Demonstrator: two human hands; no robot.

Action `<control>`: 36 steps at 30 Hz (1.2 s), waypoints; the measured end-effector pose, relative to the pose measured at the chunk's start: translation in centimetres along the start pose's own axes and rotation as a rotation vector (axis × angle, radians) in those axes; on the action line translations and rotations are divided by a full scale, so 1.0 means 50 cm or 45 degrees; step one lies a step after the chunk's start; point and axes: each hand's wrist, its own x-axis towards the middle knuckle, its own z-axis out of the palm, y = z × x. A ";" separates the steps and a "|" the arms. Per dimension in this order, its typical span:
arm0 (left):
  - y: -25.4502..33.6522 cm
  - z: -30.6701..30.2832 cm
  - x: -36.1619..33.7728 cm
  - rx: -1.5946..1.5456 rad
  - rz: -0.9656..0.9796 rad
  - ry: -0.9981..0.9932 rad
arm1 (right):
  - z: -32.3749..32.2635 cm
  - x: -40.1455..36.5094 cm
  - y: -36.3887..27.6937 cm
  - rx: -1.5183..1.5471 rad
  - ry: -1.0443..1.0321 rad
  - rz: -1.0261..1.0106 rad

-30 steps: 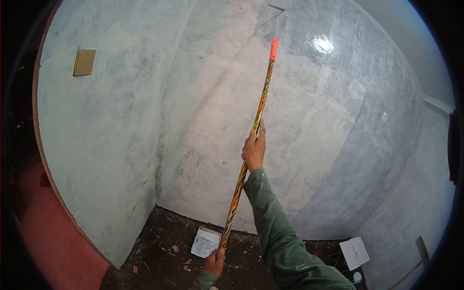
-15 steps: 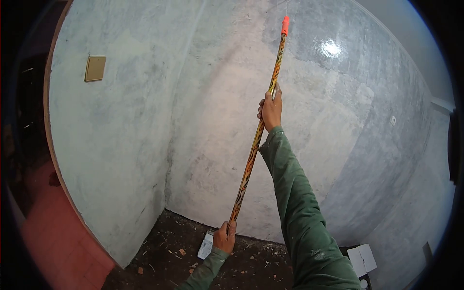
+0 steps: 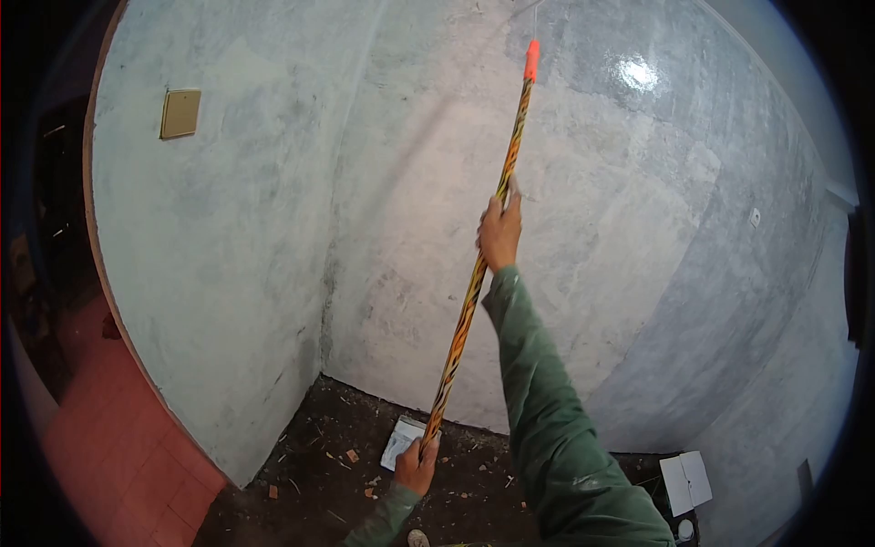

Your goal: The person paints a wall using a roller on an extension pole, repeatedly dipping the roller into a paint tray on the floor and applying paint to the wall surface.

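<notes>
A long pole point(image 3: 463, 319) with a yellow, orange and black pattern slants up in front of the wall point(image 3: 410, 273). Its upper end carries an orange-red handle point(image 3: 531, 62) with a thin metal rod above it; whatever the rod bears is out of view. Around the pole's lower end my left hand point(image 3: 416, 467) is closed. Higher up, near the middle, my right hand point(image 3: 500, 228) grips the same pole. Both sleeves are green. Darker grey, shiny patches show on the wall at the upper right.
On the dark, littered floor point(image 3: 319, 456) lies a white packet point(image 3: 401, 441) beside my left hand. An open white box point(image 3: 685, 481) stands at the lower right. A gold plate point(image 3: 180, 113) is on the left wall, whose edge borders a red tiled floor point(image 3: 137, 456).
The pole's orange-red handle and my right hand have shifted down and slightly left. My left hand is also a little lower. The view has turned slightly.
</notes>
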 end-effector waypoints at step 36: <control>0.153 -0.107 0.082 0.080 0.185 0.109 | 0.012 -0.316 -0.097 0.472 -0.272 0.185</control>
